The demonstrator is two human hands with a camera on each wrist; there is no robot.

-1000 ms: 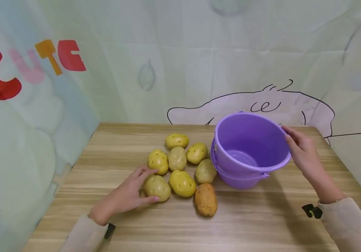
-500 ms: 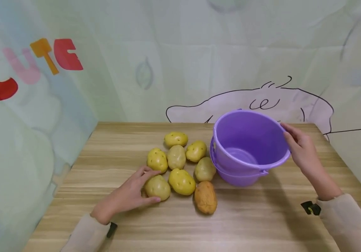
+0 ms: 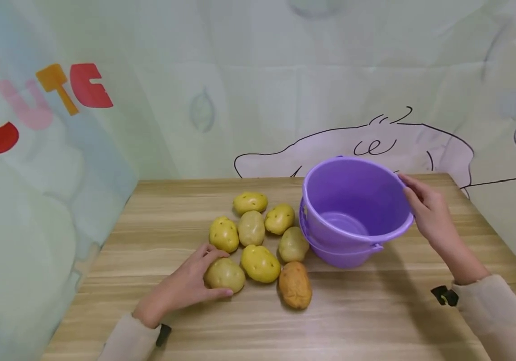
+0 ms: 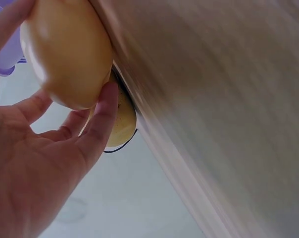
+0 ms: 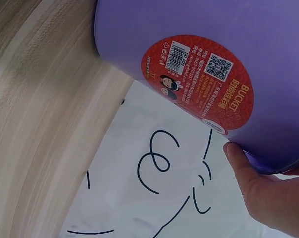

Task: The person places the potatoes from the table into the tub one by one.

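My left hand holds a dull greenish-yellow potato at the near left of a loose group. In the left wrist view, the thumb lies on one side of this potato and the fingertips touch the other. A purple bucket stands right of the group, tilted so its mouth faces me. My right hand grips its far right rim. The right wrist view shows the thumb on the bucket's outside, near a red oval label; the other fingers are mostly hidden.
Several yellow potatoes and two more dull ones lie close together left of the bucket. An orange-brown, wrinkled potato-like item lies nearest me. The wooden table meets a printed cloth backdrop at the back.
My left fingers have closed in around the dull potato, which has shifted slightly towards me. The right hand keeps its grip on the bucket, and the head view has tilted a little.
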